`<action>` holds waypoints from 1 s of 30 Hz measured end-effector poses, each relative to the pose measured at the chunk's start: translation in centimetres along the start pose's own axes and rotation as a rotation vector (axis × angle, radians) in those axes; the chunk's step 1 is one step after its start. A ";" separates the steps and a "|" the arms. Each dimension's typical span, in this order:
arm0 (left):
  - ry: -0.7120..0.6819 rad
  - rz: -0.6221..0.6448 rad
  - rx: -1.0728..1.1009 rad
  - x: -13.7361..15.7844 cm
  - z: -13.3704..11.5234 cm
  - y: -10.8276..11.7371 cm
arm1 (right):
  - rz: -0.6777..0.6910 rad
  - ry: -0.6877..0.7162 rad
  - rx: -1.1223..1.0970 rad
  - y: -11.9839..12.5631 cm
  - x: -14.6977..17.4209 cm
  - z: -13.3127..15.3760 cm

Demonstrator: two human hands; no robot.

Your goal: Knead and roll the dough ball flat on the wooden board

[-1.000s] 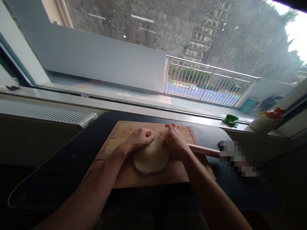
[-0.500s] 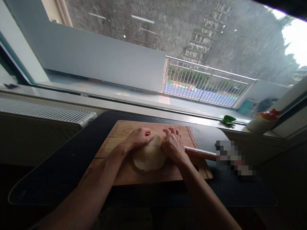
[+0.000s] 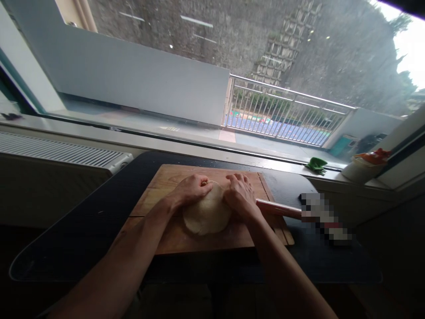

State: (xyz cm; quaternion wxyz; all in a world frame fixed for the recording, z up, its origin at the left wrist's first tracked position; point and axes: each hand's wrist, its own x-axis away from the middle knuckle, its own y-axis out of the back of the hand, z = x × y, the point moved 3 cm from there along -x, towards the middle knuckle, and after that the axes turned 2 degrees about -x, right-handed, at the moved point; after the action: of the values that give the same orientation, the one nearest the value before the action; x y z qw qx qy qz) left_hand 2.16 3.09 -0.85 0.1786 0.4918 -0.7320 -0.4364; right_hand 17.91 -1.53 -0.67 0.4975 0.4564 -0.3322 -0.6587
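A flat, roughly round piece of pale dough point(image 3: 206, 216) lies on a wooden cutting board point(image 3: 164, 179). At its upper left edge, my left hand point(image 3: 194, 189) is closed with curled fingers, pinching the dough's rim. My right hand point(image 3: 239, 193) rests along the upper right edge, its fingers apart and stretched away from me over the board; the thumb side meets the dough, but the thumb itself is hidden. A reddish rod point(image 3: 279, 208), perhaps a rolling pin, sticks out beyond my right wrist; its near end is covered by the hand.
The board sits on a dark table point(image 3: 83, 230) against a windowsill. A pixelated patch point(image 3: 323, 217) covers something on the right. On the sill are a green object point(image 3: 316, 165) and a white container point(image 3: 361, 170) with an orange top. A radiator point(image 3: 63, 150) stands at left.
The view has shifted very slightly. Both hands keep nearly the same places on the dough, with the right-hand fingers slightly changed in pose. The dough's outline looks almost unchanged.
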 end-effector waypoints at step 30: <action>0.023 0.006 -0.026 0.0 -0.1 0.0 | 0.086 -0.130 0.031 -0.4 -4.4 -1.8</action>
State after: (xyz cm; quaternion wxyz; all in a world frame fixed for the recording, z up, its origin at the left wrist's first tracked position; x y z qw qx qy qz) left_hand 2.20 3.05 -0.81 0.1944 0.4923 -0.7257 -0.4396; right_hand 19.79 2.84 -0.51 0.4957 0.4057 -0.3930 -0.6598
